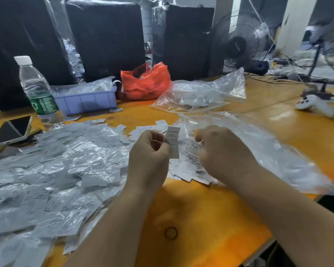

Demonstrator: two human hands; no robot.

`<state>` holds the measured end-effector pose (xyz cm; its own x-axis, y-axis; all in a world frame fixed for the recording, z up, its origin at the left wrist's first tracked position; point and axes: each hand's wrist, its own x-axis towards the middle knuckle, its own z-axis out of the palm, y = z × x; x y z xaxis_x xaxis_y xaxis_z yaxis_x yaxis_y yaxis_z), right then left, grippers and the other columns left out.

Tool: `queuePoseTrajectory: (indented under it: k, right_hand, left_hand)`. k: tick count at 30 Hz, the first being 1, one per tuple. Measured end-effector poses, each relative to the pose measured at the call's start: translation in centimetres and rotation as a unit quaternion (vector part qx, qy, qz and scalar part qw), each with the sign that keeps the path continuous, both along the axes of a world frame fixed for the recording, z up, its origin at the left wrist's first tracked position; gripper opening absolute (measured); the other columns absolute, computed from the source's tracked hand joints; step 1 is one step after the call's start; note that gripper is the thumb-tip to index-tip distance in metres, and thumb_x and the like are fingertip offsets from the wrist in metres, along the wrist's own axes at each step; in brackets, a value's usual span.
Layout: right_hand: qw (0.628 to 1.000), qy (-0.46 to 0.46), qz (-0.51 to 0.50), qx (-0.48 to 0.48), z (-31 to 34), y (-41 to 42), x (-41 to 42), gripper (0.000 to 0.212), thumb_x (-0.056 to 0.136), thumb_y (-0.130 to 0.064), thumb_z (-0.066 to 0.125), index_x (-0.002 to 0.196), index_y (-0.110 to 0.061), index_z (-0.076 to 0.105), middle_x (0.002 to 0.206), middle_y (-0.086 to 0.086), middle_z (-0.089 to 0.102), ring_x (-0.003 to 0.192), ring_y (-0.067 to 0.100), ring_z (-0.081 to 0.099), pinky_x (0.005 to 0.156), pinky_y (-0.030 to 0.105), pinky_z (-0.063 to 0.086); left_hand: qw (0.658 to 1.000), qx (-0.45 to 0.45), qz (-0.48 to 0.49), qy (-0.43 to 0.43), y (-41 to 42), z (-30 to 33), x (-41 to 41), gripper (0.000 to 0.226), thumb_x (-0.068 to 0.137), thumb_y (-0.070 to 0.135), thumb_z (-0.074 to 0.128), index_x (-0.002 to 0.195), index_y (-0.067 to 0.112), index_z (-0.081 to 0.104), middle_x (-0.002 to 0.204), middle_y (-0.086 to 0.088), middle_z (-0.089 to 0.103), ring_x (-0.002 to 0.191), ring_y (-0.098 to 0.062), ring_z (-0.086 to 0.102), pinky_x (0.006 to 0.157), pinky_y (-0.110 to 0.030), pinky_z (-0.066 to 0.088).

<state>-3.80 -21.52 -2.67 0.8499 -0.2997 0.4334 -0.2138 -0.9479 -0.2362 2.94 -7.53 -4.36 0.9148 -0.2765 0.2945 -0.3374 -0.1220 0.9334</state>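
Label sorting: left hand (148,153) pinches one label (173,140) upright above the bench (191,209).
Right hand (223,151) fingers (200,136) curled, contents unclear; advise taking singles, print kept visible.

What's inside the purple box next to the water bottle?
Crinkly clear plastic packets fill the purple box, and a white strip curls over its right end. Its wall hides whatever lies underneath them.

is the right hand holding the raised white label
No, the left hand pinches the white label; the right hand is beside it, not touching it.
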Motion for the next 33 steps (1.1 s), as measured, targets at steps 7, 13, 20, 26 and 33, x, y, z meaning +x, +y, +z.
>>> queuePoseTrajectory:
  k: [7, 13, 20, 26, 33]
  right_hand:
    - [0.992, 0.110, -0.021, -0.059, -2.7, -1.2, -0.8, 0.022, 0.086, -0.004, 0.051, 0.099, -0.019, 0.060, 0.097, 0.002, 0.061, 0.079, 0.018, 0.046, 0.061, 0.030, 0.045]
    - [0.993, 0.097, -0.008, -0.065, -2.6, -0.7, -0.9, 0.022, 0.085, -0.001, 0.049, 0.097, -0.017, 0.056, 0.091, 0.000, 0.044, 0.077, 0.019, 0.038, 0.061, 0.030, 0.037]
    - [0.989, 0.134, -0.027, -0.062, -1.9, 0.0, -1.2, 0.020, 0.084, -0.002, 0.047, 0.086, -0.019, 0.036, 0.075, -0.002, 0.033, 0.075, 0.023, 0.040, 0.061, 0.033, 0.036]
    - [0.996, 0.070, -0.005, -0.058, -1.7, -0.4, -1.2, 0.020, 0.080, 0.002, 0.054, 0.091, -0.015, 0.054, 0.072, -0.006, 0.038, 0.071, 0.022, 0.043, 0.059, 0.030, 0.038]
    - [0.980, -0.170, 0.099, -0.005, -1.2, -0.2, -1.5, 0.037, 0.073, 0.019, 0.066, 0.103, -0.004, 0.069, 0.097, 0.011, 0.064, 0.074, 0.029, 0.065, 0.064, 0.038, 0.059]
  left_hand:
    - [0.994, 0.088, -0.060, -0.002, -0.2, -0.1, -0.7, 0.010, 0.090, 0.012, 0.060, 0.083, 0.019, 0.058, 0.080, -0.004, 0.067, 0.068, -0.018, 0.058, 0.065, -0.043, 0.054]
    - [0.995, 0.084, -0.060, 0.019, 0.3, -0.2, -0.4, 0.006, 0.087, 0.011, 0.061, 0.083, 0.016, 0.060, 0.077, -0.003, 0.067, 0.065, -0.017, 0.057, 0.064, -0.041, 0.052]
    - [0.995, 0.085, -0.049, 0.028, 0.9, -0.2, 0.1, 0.010, 0.087, 0.011, 0.060, 0.081, 0.018, 0.058, 0.084, -0.006, 0.071, 0.067, -0.016, 0.059, 0.062, -0.033, 0.051]
    - [0.995, 0.091, -0.042, 0.029, 0.9, -0.2, 0.1, 0.009, 0.088, 0.012, 0.061, 0.083, 0.019, 0.060, 0.080, -0.002, 0.070, 0.066, -0.015, 0.059, 0.068, -0.043, 0.055]
    - [0.995, 0.081, -0.042, 0.031, 1.2, -0.1, 0.2, 0.008, 0.079, 0.022, 0.060, 0.086, 0.022, 0.060, 0.080, 0.001, 0.072, 0.067, -0.016, 0.061, 0.065, -0.040, 0.054]
